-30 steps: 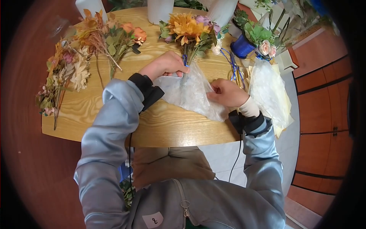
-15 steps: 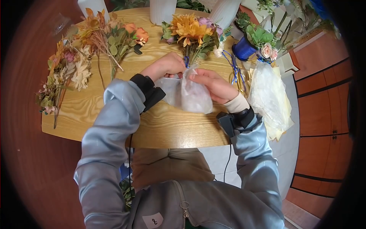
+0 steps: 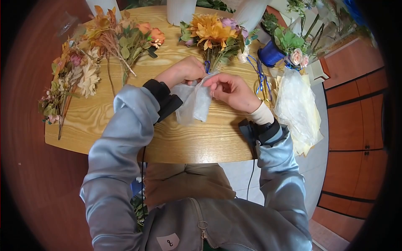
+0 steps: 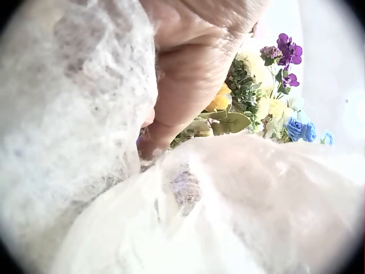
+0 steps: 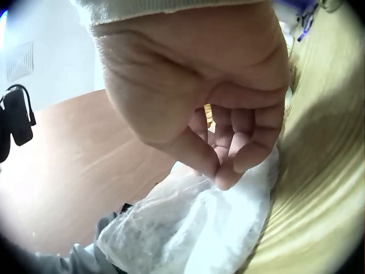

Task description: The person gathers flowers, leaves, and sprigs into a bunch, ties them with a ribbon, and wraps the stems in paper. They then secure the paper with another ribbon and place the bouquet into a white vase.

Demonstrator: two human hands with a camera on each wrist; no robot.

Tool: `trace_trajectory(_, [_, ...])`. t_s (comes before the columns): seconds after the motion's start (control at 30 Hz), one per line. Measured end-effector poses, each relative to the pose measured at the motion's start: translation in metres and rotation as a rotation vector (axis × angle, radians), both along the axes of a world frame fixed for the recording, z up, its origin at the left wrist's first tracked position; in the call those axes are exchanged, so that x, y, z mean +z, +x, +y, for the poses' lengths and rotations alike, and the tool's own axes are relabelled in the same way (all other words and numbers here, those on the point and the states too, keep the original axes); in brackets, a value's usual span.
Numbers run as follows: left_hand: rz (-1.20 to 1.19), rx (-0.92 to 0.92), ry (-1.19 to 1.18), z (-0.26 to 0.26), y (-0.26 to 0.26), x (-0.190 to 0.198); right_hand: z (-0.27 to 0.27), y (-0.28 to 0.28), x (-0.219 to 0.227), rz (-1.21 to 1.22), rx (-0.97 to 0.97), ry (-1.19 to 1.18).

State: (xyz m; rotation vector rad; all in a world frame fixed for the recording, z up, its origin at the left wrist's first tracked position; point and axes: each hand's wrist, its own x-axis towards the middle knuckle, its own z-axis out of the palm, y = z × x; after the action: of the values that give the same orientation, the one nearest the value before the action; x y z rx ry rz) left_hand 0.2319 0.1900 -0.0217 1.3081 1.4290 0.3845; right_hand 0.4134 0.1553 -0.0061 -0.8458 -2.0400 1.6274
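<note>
A bouquet [image 3: 212, 33] with orange and purple flowers lies on the table, its stems tied with blue ribbon. My left hand [image 3: 184, 72] grips the stems and the gathered white wrap [image 3: 194, 102] just below the ribbon; its fingertips are partly hidden. In the left wrist view, my left hand [image 4: 194, 68] is among folds of the white wrap [image 4: 239, 194]. My right hand [image 3: 236, 93] pinches the wrap close to the left fingers. The right wrist view has my right hand [image 5: 199, 97] with thumb and fingertips together at the wrap [image 5: 199, 228].
Loose flower stems [image 3: 88, 79] lie on the table's left side. Blue and gold ribbons [image 3: 263, 83] are right of the bouquet, beside a stack of white and cream wrapping sheets [image 3: 296, 111]. A blue ribbon spool [image 3: 271, 54] and white vases [image 3: 180, 11] stand at the back.
My right hand has moved up and left to the left hand, bringing the wrap's right side over toward the left. The left hand has stayed at the stems.
</note>
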Motion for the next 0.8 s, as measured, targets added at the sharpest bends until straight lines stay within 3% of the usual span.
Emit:
trace_trajectory(0.27, [0.089,-0.110,0.165,0.010,-0.005,-0.016,-0.012,-0.012,0.028,-0.194,0.183,0.259])
trace_trajectory(0.4, [0.007,-0.047,0.132,0.006,-0.005,-0.014,-0.008,-0.015,0.025,-0.269,0.252,0.380])
trace_trajectory(0.53, [-0.019,-0.030,0.089,0.008,-0.005,-0.015,-0.005,-0.010,0.024,-0.221,0.254,0.349])
trace_trajectory(0.6, [-0.003,-0.044,0.105,0.012,-0.005,-0.022,0.002,-0.005,0.014,-0.113,0.270,0.489])
trace_trajectory(0.8, [0.079,-0.062,0.012,0.001,-0.003,0.004,0.013,-0.005,-0.006,-0.107,0.213,0.575])
